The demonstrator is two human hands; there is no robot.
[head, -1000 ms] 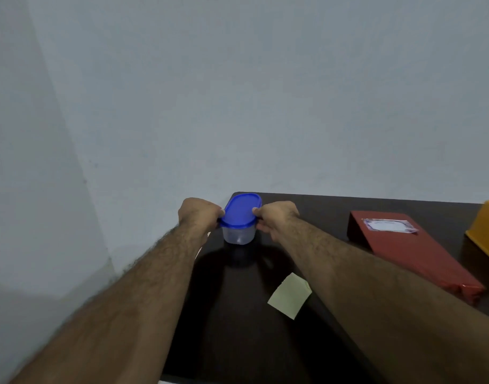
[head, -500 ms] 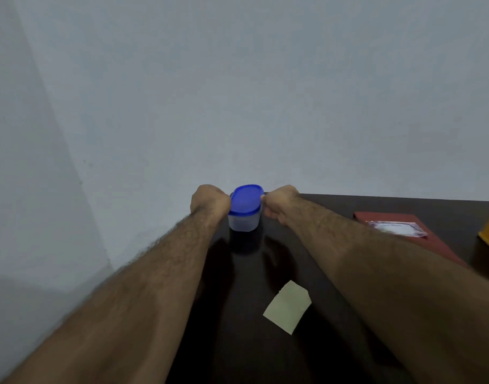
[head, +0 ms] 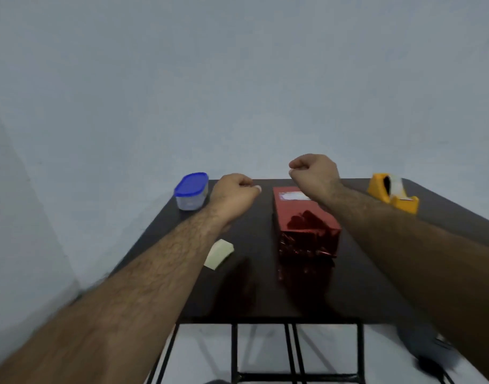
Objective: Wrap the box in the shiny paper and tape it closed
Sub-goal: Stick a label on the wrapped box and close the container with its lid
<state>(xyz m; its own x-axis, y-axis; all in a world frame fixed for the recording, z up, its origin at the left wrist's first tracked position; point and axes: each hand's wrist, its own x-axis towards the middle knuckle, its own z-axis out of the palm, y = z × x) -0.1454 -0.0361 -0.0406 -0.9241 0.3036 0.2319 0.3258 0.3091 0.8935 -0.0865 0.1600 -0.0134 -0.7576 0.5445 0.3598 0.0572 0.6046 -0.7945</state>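
A box wrapped in shiny red paper lies in the middle of the dark table, with a white label near its far end. A yellow tape dispenser stands at the far right. My left hand hovers left of the box with its fingers curled, holding nothing. Above the box's far end my right hand is raised, fingers curled, also holding nothing.
A clear tub with a blue lid stands at the far left corner of the table. A pale yellow slip of paper lies near the left edge. Black table legs show below the near edge, and a wall rises behind.
Both hands have let go of the blue-lidded tub and moved right toward the red box. The view has swung right and back, so the whole table shows.
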